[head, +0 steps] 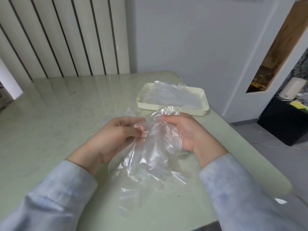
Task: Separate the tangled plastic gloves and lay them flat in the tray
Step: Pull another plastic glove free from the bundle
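A crumpled bunch of clear plastic gloves (150, 164) hangs between my hands above the table, its loose ends trailing onto the tabletop near me. My left hand (116, 130) pinches the film's left edge between thumb and fingers. My right hand (181, 129) grips the right side, fingers curled round the plastic near its top. Beyond my hands stands a cream tray (170, 110) at the table's right side. Clear gloves in the tray (173, 95) lie flat, one edge poking over the far rim.
The pale green table (58, 122) stretches to the left; another bit of clear film (130, 112) lies just past my left hand. The table's right edge is close to the tray. A black cabinet (283, 120) stands on the floor to the right.
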Motion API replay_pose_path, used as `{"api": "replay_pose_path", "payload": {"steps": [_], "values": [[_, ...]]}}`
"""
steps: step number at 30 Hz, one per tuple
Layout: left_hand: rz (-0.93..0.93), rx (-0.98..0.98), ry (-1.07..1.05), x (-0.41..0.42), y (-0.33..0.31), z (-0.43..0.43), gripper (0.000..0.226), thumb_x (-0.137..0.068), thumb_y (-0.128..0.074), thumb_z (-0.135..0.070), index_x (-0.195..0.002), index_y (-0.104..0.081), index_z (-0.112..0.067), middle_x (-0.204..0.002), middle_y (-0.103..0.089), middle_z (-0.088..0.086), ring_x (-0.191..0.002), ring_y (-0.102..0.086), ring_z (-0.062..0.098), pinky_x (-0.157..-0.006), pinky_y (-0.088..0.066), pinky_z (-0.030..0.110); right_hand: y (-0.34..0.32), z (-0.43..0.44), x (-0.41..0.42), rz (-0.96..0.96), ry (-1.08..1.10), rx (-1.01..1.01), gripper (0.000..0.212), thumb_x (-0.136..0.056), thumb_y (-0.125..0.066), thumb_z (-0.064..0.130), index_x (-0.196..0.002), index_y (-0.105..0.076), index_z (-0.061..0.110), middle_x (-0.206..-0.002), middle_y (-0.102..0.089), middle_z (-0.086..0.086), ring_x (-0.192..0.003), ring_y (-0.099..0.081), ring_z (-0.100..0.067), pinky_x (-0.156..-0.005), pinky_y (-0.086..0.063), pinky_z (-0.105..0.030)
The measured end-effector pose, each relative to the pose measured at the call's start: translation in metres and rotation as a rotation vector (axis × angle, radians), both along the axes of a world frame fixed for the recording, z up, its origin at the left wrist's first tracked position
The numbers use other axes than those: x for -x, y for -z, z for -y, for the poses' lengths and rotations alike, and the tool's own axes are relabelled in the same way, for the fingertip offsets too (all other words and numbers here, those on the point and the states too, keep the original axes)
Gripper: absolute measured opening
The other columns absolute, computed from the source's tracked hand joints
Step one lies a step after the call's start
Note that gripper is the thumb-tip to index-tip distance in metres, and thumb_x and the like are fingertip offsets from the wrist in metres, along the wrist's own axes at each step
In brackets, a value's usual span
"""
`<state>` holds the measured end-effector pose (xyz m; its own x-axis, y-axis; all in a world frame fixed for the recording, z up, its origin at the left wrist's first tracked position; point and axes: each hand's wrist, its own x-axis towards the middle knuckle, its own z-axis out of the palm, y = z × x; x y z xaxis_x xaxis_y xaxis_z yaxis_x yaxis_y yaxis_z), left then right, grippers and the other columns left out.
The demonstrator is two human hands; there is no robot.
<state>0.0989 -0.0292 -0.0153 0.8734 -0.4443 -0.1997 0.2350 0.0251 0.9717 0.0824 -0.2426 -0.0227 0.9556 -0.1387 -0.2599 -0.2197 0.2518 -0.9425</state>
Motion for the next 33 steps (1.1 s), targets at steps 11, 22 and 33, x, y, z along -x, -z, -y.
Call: {"api": "replay_pose_path", "payload": {"steps": [11, 22, 33], "values": [[-0.253, 0.349, -0.136, 0.009, -0.005, 0.025, 0.013, -0.092, -0.065, -0.007, -0.087, -0.075, -0.003, -0.079, -0.072, 0.011, -0.060, -0.069, 0.013, -0.059, -0.060, 0.021, 0.006, -0.006, -0.002, 0.034, -0.034, 0.038, 0.022, -0.093, -0.058, -0.003, -0.111, -0.070, -0.007, -0.094, -0.070, -0.023, -0.081, -0.069, -0.032, -0.072, -0.058, -0.036], [-0.148, 0.410, -0.269, 0.009, 0.008, 0.033, 0.022, -0.097, -0.061, -0.009, -0.109, -0.071, 0.006, -0.097, -0.074, 0.020, -0.079, -0.074, 0.023, -0.067, -0.062, 0.028, 0.003, -0.004, -0.002, -0.113, -0.143, -0.035, 0.078, -0.082, -0.065, 0.072, -0.142, -0.056, 0.023, -0.137, -0.064, -0.010, -0.113, -0.070, -0.019, -0.104, -0.050, -0.036], [-0.038, 0.289, -0.265, 0.007, 0.005, 0.029, 0.021, -0.096, -0.065, -0.010, -0.114, -0.071, -0.002, -0.099, -0.078, 0.013, -0.083, -0.075, 0.018, -0.078, -0.062, 0.030, 0.002, -0.011, 0.008, 0.119, -0.227, 0.034, 0.022, -0.094, -0.065, 0.004, -0.111, -0.070, -0.008, -0.100, -0.072, -0.030, -0.092, -0.073, -0.032, -0.080, -0.061, -0.037]]}}
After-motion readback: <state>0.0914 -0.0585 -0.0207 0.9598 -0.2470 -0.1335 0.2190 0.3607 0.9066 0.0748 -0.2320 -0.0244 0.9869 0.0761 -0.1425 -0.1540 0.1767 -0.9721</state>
